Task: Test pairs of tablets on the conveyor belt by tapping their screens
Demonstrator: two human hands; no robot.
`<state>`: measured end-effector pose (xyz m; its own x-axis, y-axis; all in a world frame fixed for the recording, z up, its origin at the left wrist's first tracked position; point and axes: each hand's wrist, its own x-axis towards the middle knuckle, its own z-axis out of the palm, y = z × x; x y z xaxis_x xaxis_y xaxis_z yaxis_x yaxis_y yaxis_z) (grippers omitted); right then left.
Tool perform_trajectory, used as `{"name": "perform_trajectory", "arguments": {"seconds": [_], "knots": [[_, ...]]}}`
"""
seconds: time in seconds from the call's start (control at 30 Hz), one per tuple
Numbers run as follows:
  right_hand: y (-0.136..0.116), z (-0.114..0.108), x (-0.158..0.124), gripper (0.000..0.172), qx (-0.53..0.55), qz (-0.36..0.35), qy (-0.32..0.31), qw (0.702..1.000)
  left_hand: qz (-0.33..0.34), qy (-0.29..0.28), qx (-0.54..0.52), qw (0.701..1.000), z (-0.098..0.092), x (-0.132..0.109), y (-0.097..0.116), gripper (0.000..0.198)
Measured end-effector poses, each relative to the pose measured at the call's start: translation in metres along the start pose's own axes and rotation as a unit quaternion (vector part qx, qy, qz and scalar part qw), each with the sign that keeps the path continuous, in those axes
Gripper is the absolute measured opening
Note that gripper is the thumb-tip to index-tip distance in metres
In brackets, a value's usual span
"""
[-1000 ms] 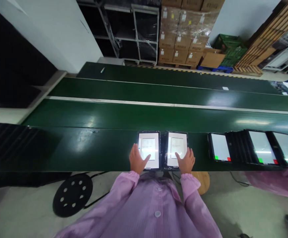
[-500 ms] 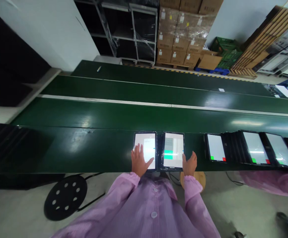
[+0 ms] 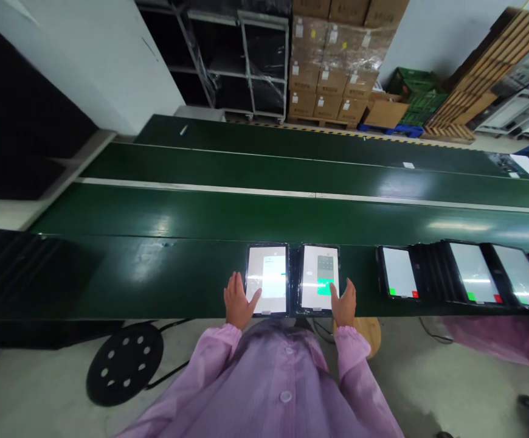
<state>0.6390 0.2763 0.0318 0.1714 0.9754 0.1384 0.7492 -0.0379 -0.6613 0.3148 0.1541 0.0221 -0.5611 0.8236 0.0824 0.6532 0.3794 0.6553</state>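
Note:
Two tablets with lit screens lie side by side near the front edge of the green bench. Beside the left tablet (image 3: 267,274) is my left hand (image 3: 239,303), fingers stretched out, its thumb over the lower left of the screen. My right hand (image 3: 345,302) is at the right tablet (image 3: 312,267), thumb over the green block on its screen and fingers spread past the right edge. Whether that thumb presses the glass cannot be made out. Neither hand holds anything. The left screen shows a pale panel; the right one shows a grey keypad-like panel above the green block.
Further right, several tablets (image 3: 400,271) stand in dark stacks, with green and red corners on their screens. A black round stool (image 3: 125,365) and a wooden stool (image 3: 368,334) are below the bench (image 3: 191,274). Cardboard boxes (image 3: 328,79) are piled behind. A pink sleeve (image 3: 497,337) shows at right.
My left hand has drawn back leftward and down off the left screen. My right thumb has moved onto the right screen, where the panel now sits further right.

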Motion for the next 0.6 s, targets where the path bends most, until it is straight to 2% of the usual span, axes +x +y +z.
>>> {"name": "perform_trajectory", "arguments": {"seconds": [0.17, 0.37, 0.47, 0.6], "knots": [[-0.003, 0.0, 0.001, 0.099, -0.008, 0.014, 0.0, 1.0, -0.022, -0.004, -0.077, 0.997, 0.002, -0.004, -0.014, 0.088], [-0.006, -0.007, -0.002, 0.108, 0.018, 0.018, -0.006, 1.0, -0.073, -0.039, -0.177, 0.981, -0.004, -0.021, -0.033, 0.066], [-0.007, -0.012, -0.007, 0.104, 0.037, 0.027, -0.011, 0.999, -0.064, -0.049, -0.184, 0.98, -0.004, -0.026, -0.027, 0.064], [-0.008, -0.018, -0.016, 0.099, 0.049, 0.054, -0.028, 0.997, -0.062, -0.038, -0.156, 0.985, 0.0, -0.022, -0.013, 0.071]]}}
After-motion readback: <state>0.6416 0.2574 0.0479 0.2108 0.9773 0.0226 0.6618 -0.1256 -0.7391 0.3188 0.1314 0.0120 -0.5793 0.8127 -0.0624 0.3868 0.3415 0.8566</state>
